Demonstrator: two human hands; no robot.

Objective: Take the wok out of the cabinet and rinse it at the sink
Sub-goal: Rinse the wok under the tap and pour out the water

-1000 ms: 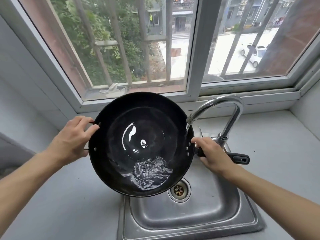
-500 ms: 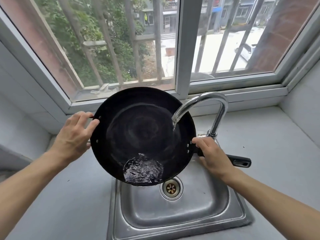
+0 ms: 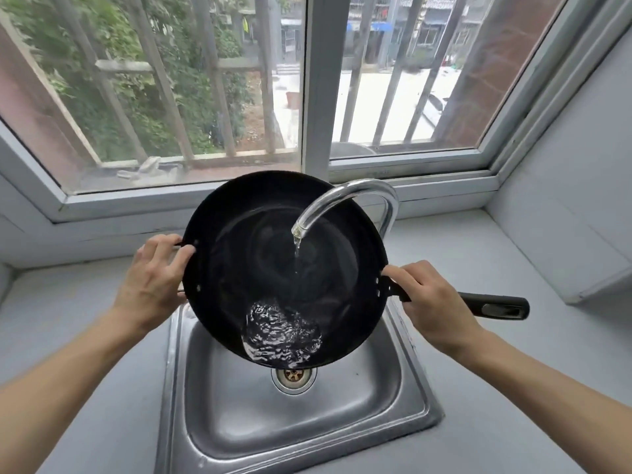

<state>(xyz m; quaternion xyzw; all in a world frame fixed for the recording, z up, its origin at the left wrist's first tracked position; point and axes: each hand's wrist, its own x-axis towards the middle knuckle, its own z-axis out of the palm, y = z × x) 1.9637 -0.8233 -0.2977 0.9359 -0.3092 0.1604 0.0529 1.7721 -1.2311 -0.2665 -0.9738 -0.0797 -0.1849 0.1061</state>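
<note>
Both hands grasp the black wok (image 3: 273, 268), the landmark here. The left hand (image 3: 150, 285) is at the wok's left edge, its fingers curled over the rim by the small helper handle there, thumb lying on the inner side of the rim. The right hand (image 3: 431, 306) is at the wok's right edge, fingers wrapped around the base of the long black handle (image 3: 492, 306), whose free end sticks out to the right past the knuckles. The wok is held in the air above the steel sink (image 3: 393, 398), tilted so its near edge is lowest, and a pool of rippling water (image 3: 282, 336) has gathered in that near part of the bowl. The curved chrome faucet (image 3: 345, 196) arches over the wok's far right rim, its spout ending above the bowl, and a thin stream of water (image 3: 297, 249) falls from it into the middle of the wok. Directly below the wok's near edge sits the sink's drain (image 3: 293, 376). A grey counter (image 3: 513, 388) surrounds the sink on both sides of the wok. Behind the wok stands a white-framed window (image 3: 316, 97) with metal bars (image 3: 160, 80) outside, greenery and buildings beyond them.
</note>
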